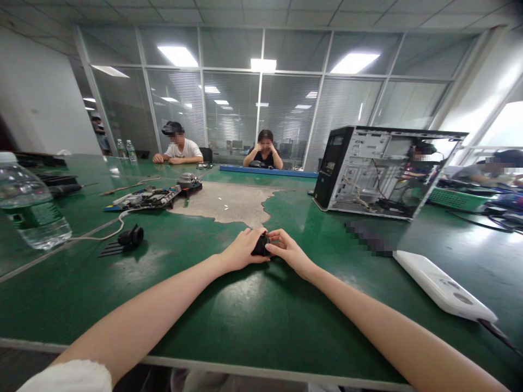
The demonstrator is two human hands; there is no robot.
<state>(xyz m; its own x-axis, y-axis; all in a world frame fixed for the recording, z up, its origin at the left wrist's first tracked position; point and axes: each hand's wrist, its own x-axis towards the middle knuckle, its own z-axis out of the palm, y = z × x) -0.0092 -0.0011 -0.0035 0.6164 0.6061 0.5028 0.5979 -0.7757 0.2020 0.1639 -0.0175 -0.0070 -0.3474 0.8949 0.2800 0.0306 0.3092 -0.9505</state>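
Note:
A small black object [260,246] is held between both hands above the green table [241,305], just in front of a worn bare patch. My left hand [244,250] wraps round its left side. From the right, my right hand [286,251] pinches it with thumb and fingers. Much of the object is hidden by the fingers, so I cannot tell what it is. Left of my hands, a black part with prongs [129,238] lies on the table.
Circuit boards [149,197] and a water bottle [35,212] are on the left. An open computer case [368,169] stands at the back right, with a white power bank-like device [443,286] nearer. Two people sit across the table.

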